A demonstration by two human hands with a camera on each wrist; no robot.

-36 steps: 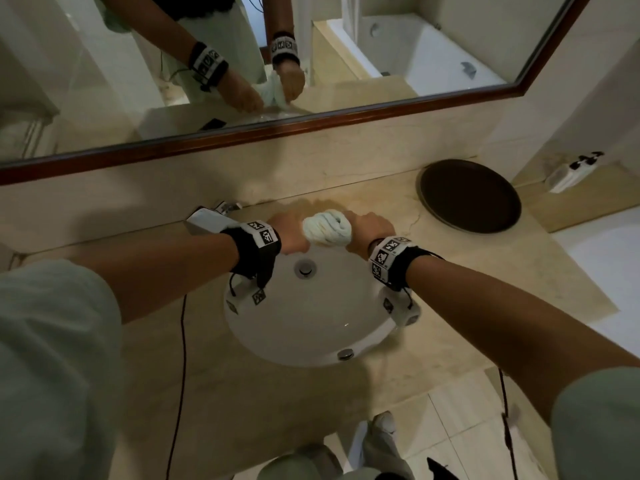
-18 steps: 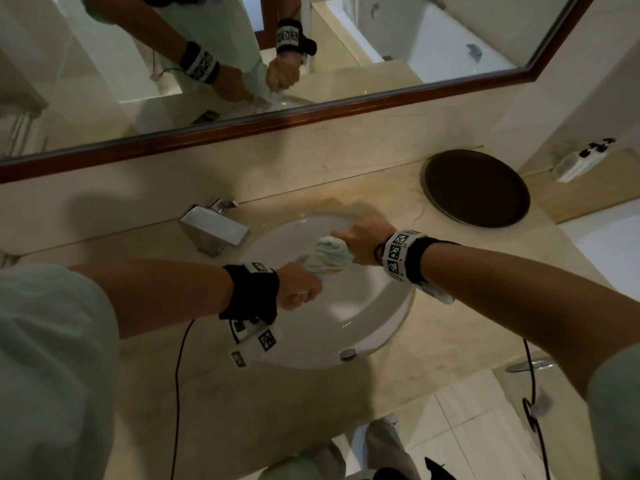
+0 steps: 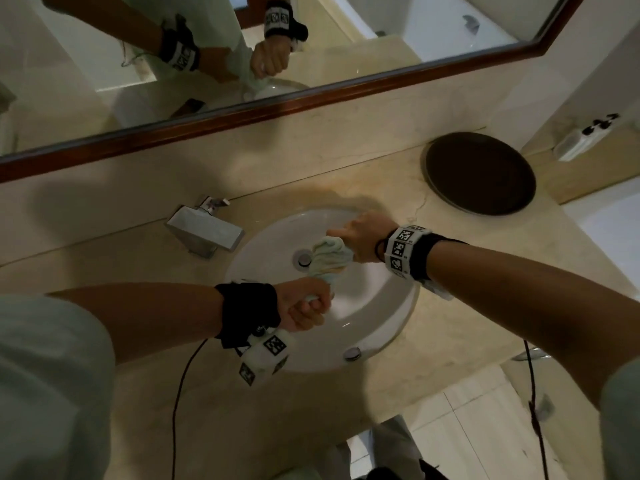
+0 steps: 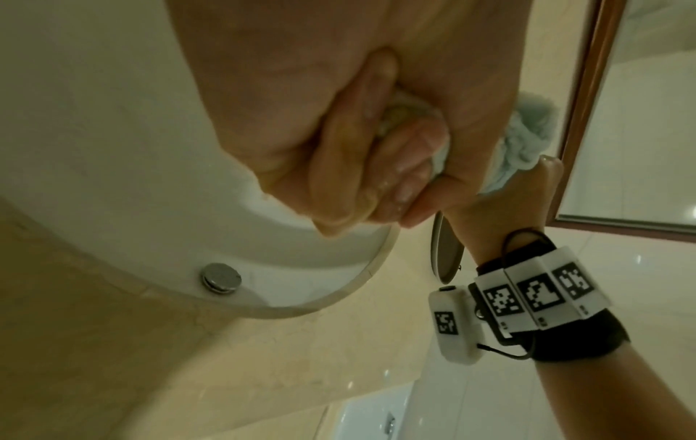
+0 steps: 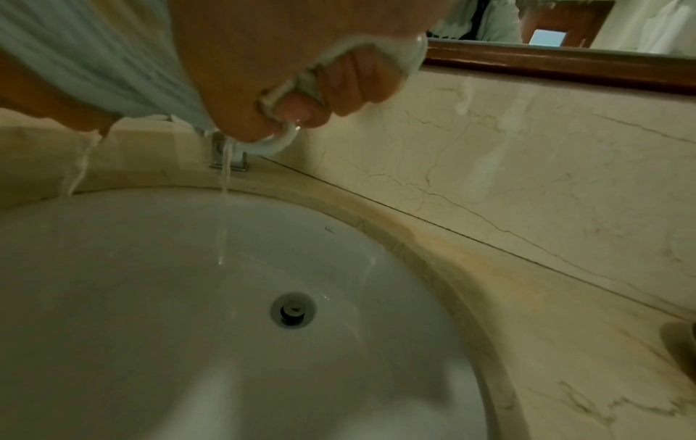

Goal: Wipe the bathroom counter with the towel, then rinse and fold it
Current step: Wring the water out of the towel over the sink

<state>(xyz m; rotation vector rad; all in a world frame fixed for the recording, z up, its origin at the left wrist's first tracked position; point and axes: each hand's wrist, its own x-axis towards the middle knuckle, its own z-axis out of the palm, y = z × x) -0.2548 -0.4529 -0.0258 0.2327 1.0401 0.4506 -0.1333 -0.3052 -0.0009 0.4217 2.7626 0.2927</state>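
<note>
A pale, wet towel is twisted into a rope above the white sink. My left hand grips its near end in a fist over the basin's front. My right hand grips the far end by the basin's back rim. In the left wrist view my fingers curl tight round the towel. From the right wrist, the towel bunches out of my right hand and thin streams of water fall into the sink.
A chrome faucet stands at the back left of the basin on the beige marble counter. A dark round tray lies at the back right. The wood-framed mirror runs along the wall. Cables hang from both wrists.
Both hands have twisted the towel: the left hand dropped towards the front of the basin, the right stayed at the back rim. The camera view shifted, so the faucet is now uncovered.
</note>
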